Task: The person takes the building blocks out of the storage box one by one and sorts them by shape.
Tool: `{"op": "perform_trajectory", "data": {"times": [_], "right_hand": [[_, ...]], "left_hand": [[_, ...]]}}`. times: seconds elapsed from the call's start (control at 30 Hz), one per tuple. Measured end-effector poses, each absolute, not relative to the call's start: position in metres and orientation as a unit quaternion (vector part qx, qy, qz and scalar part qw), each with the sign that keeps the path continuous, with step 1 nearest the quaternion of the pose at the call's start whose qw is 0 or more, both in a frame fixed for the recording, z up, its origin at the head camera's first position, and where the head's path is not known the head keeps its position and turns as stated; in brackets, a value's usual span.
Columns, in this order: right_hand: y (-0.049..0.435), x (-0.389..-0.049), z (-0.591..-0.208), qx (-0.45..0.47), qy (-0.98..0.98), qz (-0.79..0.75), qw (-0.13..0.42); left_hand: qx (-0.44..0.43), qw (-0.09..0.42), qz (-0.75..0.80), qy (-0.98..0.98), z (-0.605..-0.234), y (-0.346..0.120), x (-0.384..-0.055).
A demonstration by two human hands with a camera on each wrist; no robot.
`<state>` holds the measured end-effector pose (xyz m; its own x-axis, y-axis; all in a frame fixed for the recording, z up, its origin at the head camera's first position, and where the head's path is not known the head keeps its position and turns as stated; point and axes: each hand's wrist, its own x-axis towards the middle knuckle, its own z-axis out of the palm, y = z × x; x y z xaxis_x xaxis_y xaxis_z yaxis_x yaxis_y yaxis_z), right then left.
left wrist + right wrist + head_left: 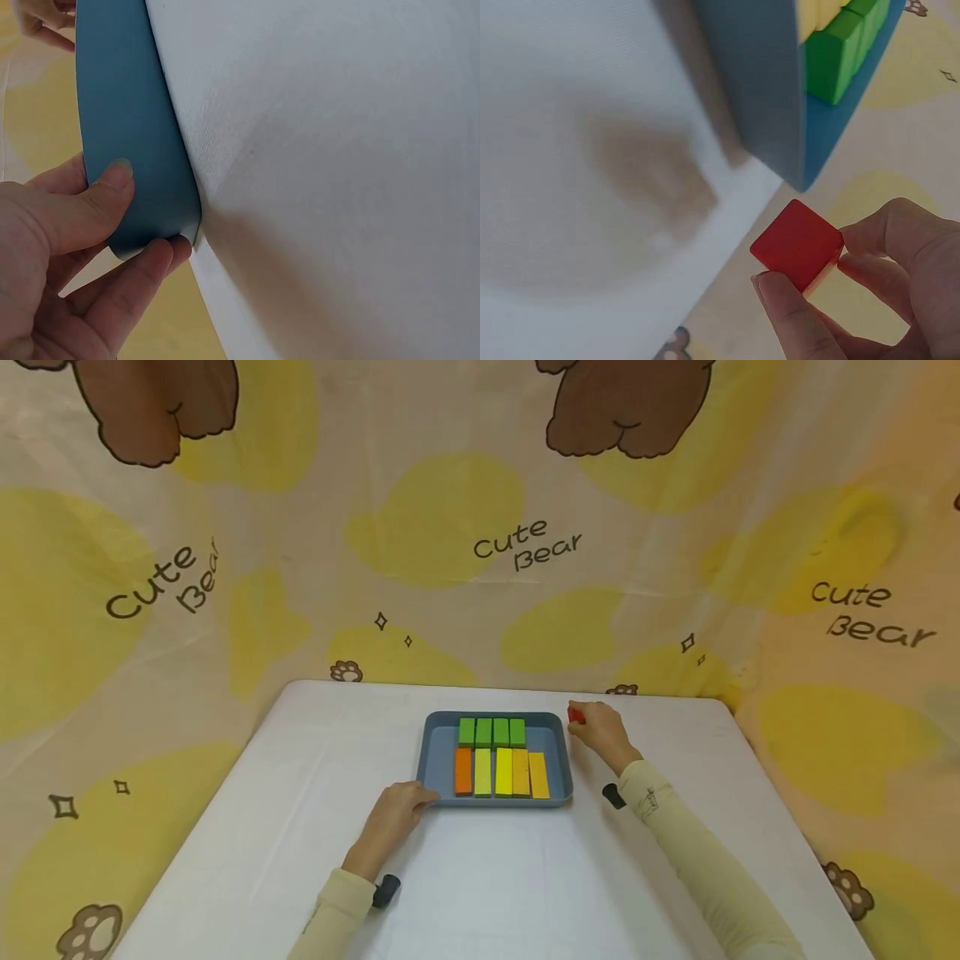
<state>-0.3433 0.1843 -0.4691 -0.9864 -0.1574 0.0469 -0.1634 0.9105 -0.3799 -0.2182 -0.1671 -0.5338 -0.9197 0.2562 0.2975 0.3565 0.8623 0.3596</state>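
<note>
A blue-grey tray [437,760] lies on the white table, holding a back row of green blocks [501,732] and a front row of longer ones. That front row has an orange block [463,772] at its left, then yellow-green [482,772], bright yellow [503,772] and amber blocks [538,775]. My left hand [396,806] grips the tray's near left corner, thumb on its outer wall in the left wrist view. Just off the tray's far right corner, my right hand [603,731] pinches a red block [796,244] between thumb and fingers, above the table.
The white table [315,852] spreads around the tray on all sides. Behind it hangs a printed bear cloth [450,635], reaching down to the table's back edge. Dark wrist cameras [387,891] are strapped at both cuffs.
</note>
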Motion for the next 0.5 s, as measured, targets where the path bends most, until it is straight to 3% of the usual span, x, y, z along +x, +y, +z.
{"op": "perform_trajectory", "data": {"times": [0.3, 0.5], "right_hand": [[0.195, -0.345, -0.491, 0.056, -0.982, 0.175, -0.041], [0.2, -0.347, -0.501, 0.054, -0.983, 0.173, -0.041]], "left_hand": [[-0.167, 0.126, -0.213, -0.955, -0.536, -0.168, -0.218], [-0.175, 0.131, -0.215, -0.952, -0.535, -0.169, -0.219]]}}
